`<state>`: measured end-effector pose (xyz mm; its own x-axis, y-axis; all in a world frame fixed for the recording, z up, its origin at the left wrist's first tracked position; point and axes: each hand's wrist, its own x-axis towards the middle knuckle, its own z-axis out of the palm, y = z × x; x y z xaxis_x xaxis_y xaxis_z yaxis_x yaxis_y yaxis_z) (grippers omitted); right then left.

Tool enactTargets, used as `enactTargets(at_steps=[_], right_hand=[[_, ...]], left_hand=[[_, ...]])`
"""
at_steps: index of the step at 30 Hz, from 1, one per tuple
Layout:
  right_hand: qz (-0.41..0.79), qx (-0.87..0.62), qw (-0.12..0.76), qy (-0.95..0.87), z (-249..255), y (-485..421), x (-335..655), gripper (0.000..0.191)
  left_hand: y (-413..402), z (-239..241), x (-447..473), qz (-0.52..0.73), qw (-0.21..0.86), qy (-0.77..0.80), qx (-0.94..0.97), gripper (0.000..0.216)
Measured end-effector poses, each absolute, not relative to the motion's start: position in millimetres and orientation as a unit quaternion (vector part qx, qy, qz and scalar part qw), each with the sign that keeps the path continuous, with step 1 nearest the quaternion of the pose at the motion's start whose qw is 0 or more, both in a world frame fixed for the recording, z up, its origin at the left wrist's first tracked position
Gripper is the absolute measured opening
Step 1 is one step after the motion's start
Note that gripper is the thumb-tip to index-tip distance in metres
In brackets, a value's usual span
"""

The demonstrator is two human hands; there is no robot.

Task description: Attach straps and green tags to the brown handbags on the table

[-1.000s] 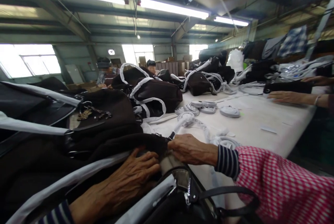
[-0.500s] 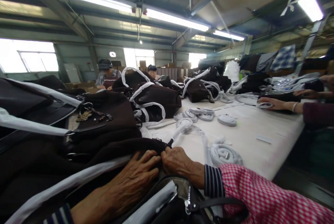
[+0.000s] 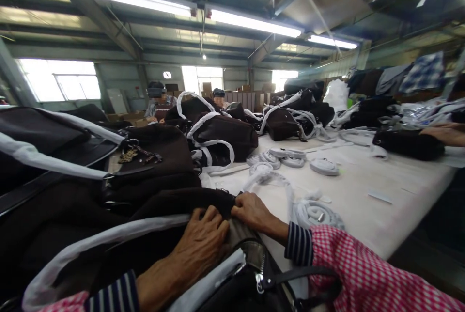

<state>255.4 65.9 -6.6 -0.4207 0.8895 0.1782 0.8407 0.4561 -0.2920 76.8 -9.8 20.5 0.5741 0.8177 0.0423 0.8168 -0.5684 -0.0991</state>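
Note:
My left hand [image 3: 201,241] lies on a dark brown bag [image 3: 170,208] in front of me, its fingers curled over the bag's top edge. My right hand [image 3: 254,211] is beside it, fingers closed in a pinch on the same edge near a white-wrapped strap [image 3: 267,179]. A white-wrapped handle [image 3: 90,246] arcs across the bag to the left of my left hand. A black glossy bag [image 3: 254,278] with a zip pull sits right under my wrists.
Several brown bags [image 3: 225,135] with white-wrapped handles are piled left and along the white table [image 3: 363,191]. Coiled wrapped straps [image 3: 316,212] lie on it. Another person's hand [image 3: 445,133] rests on a dark bag [image 3: 409,143] at right. Two people sit far back.
My right hand has drawn in leftwards until it meets my left hand on the bag's edge. The person's hand at right has pulled back towards the frame edge.

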Motion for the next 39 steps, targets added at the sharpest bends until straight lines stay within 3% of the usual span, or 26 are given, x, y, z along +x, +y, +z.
enactTargets(at_steps=[6,11,18,22,26,32,39], right_hand=[[0.070,-0.456,0.175,-0.870,-11,58,265,0.014],[0.029,-0.368,0.125,-0.921,-7,57,274,0.017],[-0.019,-0.367,0.073,-0.927,-1,57,269,0.016],[-0.034,-0.315,0.118,-0.941,-3,61,274,0.015],[0.012,-0.271,0.107,-0.957,14,47,289,0.017],[0.167,-0.252,0.092,-0.949,25,-4,313,0.006],[0.162,-0.347,0.173,-0.907,-4,-12,310,0.017]], left_hand=[[-10,8,68,-0.018,0.056,-0.446,-0.893,0.013],[-9,10,69,-0.016,0.041,-0.443,-0.895,0.016],[-12,11,70,-0.015,0.012,-0.447,-0.894,0.020],[-12,7,59,-0.040,-0.009,-0.413,-0.910,0.026],[-21,14,45,-0.060,-0.034,-0.373,-0.925,0.033],[-30,43,46,-0.044,-0.109,-0.383,-0.916,0.024],[-9,47,88,0.025,-0.031,-0.407,-0.913,0.030]])
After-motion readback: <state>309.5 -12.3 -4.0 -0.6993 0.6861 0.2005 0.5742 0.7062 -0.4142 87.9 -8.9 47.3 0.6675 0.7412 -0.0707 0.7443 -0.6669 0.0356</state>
